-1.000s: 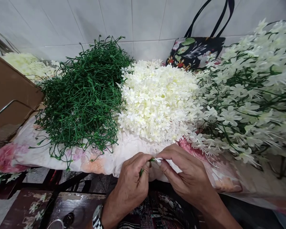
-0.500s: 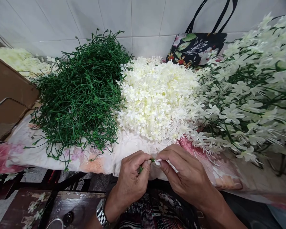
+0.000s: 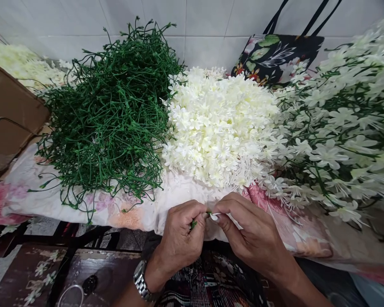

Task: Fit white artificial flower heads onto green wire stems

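Observation:
My left hand (image 3: 185, 236) is closed in a pinch on a green plastic stem (image 3: 193, 224), whose tip shows between thumb and forefinger. Fingertip to fingertip with it, my right hand (image 3: 249, 232) pinches a small white flower piece (image 3: 214, 216) against the stem's end. Whether the two parts are joined cannot be made out. Beyond my hands lies a heap of loose white artificial flowers (image 3: 217, 128). To its left rises a tangled pile of green stems (image 3: 112, 115).
White flowers on green stems (image 3: 336, 149) are massed at the right. A black floral bag (image 3: 278, 59) leans on the tiled wall (image 3: 208, 25). A cardboard box (image 3: 13, 111) stands at left. Floral cloth (image 3: 128, 217) covers the work surface. Dark wooden stools (image 3: 99, 273) stand below.
The view has shifted slightly, so the heaps and bag sit a little differently in it. Both hands keep their pinch at the stem's end, with only small finger movement.

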{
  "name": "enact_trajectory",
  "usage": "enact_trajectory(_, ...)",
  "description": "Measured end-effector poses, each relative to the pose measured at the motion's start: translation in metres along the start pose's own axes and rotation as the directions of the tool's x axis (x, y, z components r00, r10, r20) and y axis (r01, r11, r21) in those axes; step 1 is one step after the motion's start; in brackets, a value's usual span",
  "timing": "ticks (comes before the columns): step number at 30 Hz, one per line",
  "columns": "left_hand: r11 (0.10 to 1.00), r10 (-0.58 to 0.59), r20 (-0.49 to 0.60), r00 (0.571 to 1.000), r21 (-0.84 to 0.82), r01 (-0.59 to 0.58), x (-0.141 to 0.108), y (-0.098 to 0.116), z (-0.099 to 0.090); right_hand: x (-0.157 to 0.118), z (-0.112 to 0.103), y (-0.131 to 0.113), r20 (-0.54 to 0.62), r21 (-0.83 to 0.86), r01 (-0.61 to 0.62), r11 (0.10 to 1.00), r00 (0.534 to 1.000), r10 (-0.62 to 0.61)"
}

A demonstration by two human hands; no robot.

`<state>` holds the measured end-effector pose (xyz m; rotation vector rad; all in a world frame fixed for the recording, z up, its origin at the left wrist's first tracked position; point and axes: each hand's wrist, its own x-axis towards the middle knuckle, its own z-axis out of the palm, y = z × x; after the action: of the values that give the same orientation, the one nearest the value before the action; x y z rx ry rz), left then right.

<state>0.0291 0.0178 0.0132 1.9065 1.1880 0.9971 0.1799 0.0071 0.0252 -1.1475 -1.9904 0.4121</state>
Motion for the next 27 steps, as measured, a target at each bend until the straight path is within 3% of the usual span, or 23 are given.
enact_trajectory(10, 0.999, 0.028, 0.041, 0.999, -0.017, -0.027, 0.0003, -0.0002, 0.0008, 0.0019, -0.0051, 0.0071, 0.085, 0.093, -0.040, 0.995, 0.996, 0.032)
enact_trajectory(19, 1.000, 0.017, 0.030, 0.999, -0.005, -0.017, 0.0009, 0.0002, 0.0016, 0.0033, -0.0005, 0.0071, 0.070, 0.056, -0.023, 0.998, 0.997, 0.019)
enact_trajectory(27, 0.982, -0.051, 0.039, 0.998, -0.180, 0.057, 0.0030, 0.0018, -0.0051, -0.0012, -0.0020, 0.0061, 0.028, 0.026, 0.014, 1.000, 1.000, -0.015)
